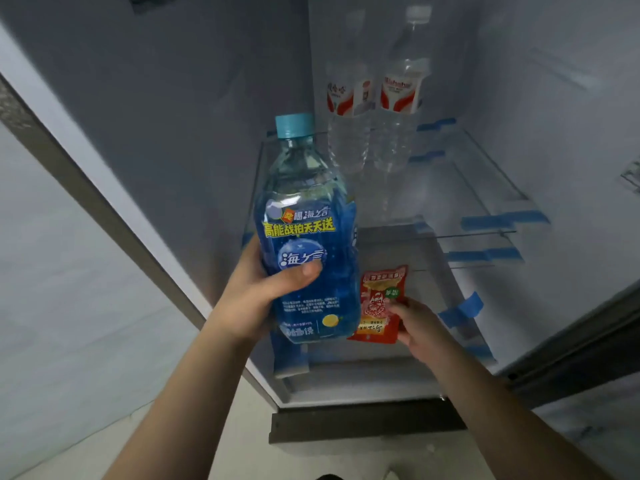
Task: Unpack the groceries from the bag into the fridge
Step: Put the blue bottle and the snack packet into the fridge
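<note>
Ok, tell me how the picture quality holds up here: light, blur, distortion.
Head view: dim, bluish light inside the fridge; the blue bottle in the left hand is sharp and its label readable; the two clear bottles at the back are soft and hazy; the red packet in the right hand is slightly blurred; wide-angle bending slants the fridge's edges.

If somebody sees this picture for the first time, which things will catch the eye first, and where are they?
The large blue-labelled plastic drink bottle with a turquoise cap dominates the centre, gripped by the left hand before the open fridge. Beside it, lower right, the right hand pinches a small red snack packet. Behind them, two clear water bottles with red-and-white labels stand at the back of a glass shelf.
</note>
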Tool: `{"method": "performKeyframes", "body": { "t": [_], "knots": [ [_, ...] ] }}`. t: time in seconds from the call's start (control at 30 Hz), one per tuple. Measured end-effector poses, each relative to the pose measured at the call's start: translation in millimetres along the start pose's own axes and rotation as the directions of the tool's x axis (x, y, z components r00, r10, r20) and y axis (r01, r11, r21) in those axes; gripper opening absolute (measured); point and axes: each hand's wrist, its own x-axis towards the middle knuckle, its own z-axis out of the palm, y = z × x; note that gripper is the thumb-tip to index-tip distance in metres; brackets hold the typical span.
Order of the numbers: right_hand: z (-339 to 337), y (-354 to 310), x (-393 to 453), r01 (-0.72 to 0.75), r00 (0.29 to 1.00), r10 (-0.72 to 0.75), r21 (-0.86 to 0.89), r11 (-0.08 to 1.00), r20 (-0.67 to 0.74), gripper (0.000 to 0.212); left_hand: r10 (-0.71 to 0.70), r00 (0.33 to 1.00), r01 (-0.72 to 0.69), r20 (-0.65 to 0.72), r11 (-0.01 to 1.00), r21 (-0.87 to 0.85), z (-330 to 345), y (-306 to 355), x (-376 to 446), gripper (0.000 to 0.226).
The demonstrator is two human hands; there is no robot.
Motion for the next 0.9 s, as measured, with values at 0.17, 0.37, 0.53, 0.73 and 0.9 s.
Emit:
{"method": "performKeyframes", "body": {
  "t": [0.17, 0.37, 0.53, 0.73, 0.9],
  "knots": [
    [8, -8, 31, 0.016, 0.999, -0.018, -0.060, 0.998, -0.032, 0.019, -0.014, 0.996, 0.013, -0.084, 1.000, -0.013, 3, -1, 3, 0.075],
    [12, -3, 50, 0.002, 1.000, -0.001, -0.050, 0.999, 0.001, 0.022, -0.014, 0.987, 0.016, -0.157, 1.000, 0.012, -2, -5, -4, 0.063],
    [21, -9, 51, 0.028, 0.997, -0.022, -0.080, 0.996, 0.068, 0.014, -0.025, 0.985, 0.027, -0.171, 1.000, 0.012, 0, -5, -10, 0.066],
    [13, -13, 27, 0.192, 0.979, -0.188, -0.048, 0.980, 0.081, 0.021, -0.039, 0.981, 0.035, -0.191, 0.999, -0.024, 6, -6, -16, 0.068],
    [8, -4, -4, 0.239, 0.969, -0.229, -0.120, 0.964, 0.091, 0.025, -0.065, 0.973, 0.064, -0.220, 0.998, -0.011, 5, -8, -24, 0.085]
  ]
}}
